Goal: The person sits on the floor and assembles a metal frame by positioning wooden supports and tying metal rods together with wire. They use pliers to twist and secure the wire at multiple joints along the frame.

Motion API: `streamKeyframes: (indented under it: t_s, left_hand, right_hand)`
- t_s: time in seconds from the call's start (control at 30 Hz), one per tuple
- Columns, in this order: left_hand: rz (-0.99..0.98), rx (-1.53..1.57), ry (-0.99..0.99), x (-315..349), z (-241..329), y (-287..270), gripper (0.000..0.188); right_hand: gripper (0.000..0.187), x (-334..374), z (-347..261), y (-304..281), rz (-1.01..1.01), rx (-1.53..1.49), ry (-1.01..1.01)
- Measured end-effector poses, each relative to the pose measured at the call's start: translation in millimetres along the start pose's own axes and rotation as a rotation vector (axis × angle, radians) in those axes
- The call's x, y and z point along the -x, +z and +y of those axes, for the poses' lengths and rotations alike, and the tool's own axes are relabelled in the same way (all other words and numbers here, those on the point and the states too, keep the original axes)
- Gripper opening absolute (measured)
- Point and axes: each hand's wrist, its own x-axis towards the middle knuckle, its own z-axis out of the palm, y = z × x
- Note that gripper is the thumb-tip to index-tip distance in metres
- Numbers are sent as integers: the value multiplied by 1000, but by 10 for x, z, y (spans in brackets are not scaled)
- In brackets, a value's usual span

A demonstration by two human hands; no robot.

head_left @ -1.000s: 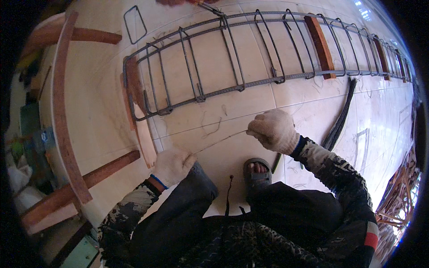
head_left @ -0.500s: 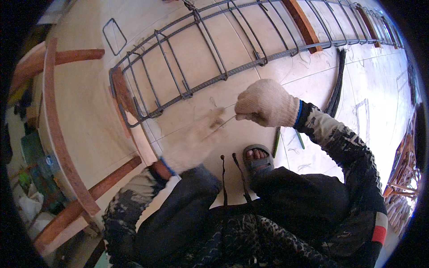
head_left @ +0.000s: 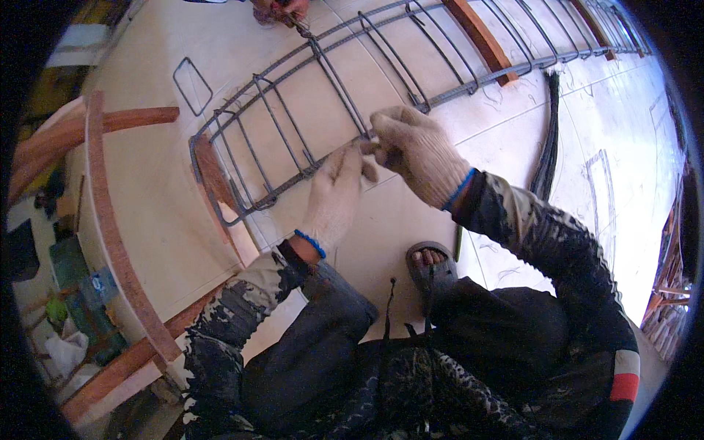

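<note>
My left hand (head_left: pixel 339 192), in a knitted off-white glove, is closed at the fingertips beside the near bar of a steel rebar cage (head_left: pixel 295 182). Close against it, my gloved right hand (head_left: pixel 424 155) is curled in a pinch at the same bar, where a cross tie meets it. The thin tie wire seen in the right hand earlier is hidden by the fingers now. What the left fingertips pinch cannot be made out.
Reddish wooden blocks (head_left: pixel 480 40) support the cage. Another person's hand (head_left: pixel 282 10) is at its far side. A loose stirrup (head_left: pixel 193 86) and a bundle of dark wire (head_left: pixel 546 139) lie on the tiles. A wooden frame (head_left: pixel 110 220) stands at left.
Both hands have moved up to the cage's near bar and come together; the left was blurred and lower. The other person's hand shows more fully at the top.
</note>
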Motion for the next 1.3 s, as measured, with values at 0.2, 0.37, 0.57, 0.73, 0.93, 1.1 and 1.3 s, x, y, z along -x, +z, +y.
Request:
streamKeyframes:
  t_s: [0.2,0.37,0.57,0.73,0.93,1.1,1.3]
  left_hand:
    - [30,125,-112,-285,-119,168,49]
    - [37,196,-261,-312,-104,226,51]
    - [-4,-103,454,-566,-849,122,48]
    - [-12,-377,166,-341,-417,-74,39]
    - [-220,-708,192,-163,-522,-169,26]
    - [-335,-355,-93,124,-763,-178,43]
    - [-415,-346,-164,185,-686,-171,42]
  right_hand:
    - [33,-128,-63,342,212,-79,39]
    - [43,-188,-99,442,300,277,-42]
    - [38,-296,61,393,158,432,-159]
    - [37,-199,-175,4,41,1209,-1175]
    - [21,-154,-49,-24,-454,1838,-731]
    - [45,-82,207,-261,-789,1659,-625]
    - [27,46,314,-304,-805,1569,-540]
